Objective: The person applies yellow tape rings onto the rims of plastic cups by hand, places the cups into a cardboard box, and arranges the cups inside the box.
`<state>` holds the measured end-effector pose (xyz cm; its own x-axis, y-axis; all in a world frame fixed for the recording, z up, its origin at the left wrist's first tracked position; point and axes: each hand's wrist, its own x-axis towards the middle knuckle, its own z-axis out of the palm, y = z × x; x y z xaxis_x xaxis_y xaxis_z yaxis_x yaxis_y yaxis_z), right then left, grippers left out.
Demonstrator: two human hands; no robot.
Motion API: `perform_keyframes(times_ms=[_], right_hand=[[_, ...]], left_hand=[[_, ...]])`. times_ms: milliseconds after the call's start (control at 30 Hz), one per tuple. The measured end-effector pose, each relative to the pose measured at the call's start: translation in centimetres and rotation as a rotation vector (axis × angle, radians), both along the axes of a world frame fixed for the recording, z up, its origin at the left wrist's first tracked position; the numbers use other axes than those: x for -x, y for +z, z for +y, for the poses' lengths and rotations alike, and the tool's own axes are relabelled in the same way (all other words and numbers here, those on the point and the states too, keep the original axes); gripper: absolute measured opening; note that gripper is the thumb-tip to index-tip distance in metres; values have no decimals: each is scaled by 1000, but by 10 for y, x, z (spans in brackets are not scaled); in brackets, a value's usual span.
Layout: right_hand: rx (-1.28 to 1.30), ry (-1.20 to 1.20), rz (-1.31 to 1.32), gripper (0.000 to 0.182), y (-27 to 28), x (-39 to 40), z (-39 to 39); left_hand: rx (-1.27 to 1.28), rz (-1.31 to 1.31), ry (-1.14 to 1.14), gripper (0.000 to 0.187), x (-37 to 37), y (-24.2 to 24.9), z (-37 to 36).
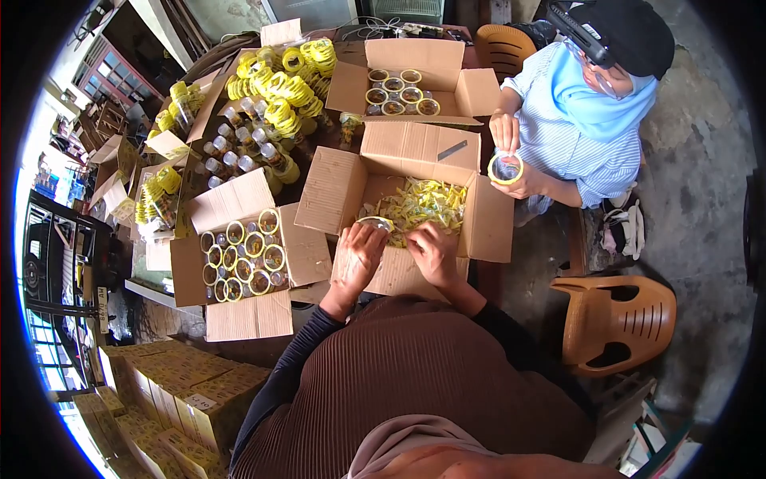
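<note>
Over the near edge of a cardboard box (331, 191), my left hand (361, 254) is closed round a jar with a yellow rim (375, 223). Just right of the jar, my right hand (435, 252) has its fingers bent together; whatever is between them is too small to make out. Beneath and beyond both hands, yellow and clear scraps (431, 206) fill part of this box. A second open box (249, 318) to the left holds several yellow-rimmed jars (259, 281).
Another box (415, 56) with jars stands behind. Yellow rings (279, 84) and jars (239, 144) crowd the back left. At the right, a co-worker (590, 120) holds a yellow-rimmed jar (506, 168). An orange chair (618, 323) stands at the lower right; stacked cartons (179, 391) are lower left.
</note>
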<state>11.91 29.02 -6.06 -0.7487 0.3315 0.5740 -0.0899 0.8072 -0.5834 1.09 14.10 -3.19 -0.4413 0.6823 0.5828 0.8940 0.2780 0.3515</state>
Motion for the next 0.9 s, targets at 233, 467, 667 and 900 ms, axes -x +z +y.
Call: perform_keyframes(times_ms=[233,467,667,900], right_hand=[[-33,55,32,16,6,0,-7],[72,75,-49,17,-7,2,-5],[35,91,-116,14,-11,7,-5],[242,38,-351,16,-40,17,9]], left_hand=[[24,-3,19,9,-8,-1,5],[-30,-42,27,11,-11,-5,8],[-47,-32,40,12,-10,-19,7],[-49,-26,-39,20,-12,-36,3]])
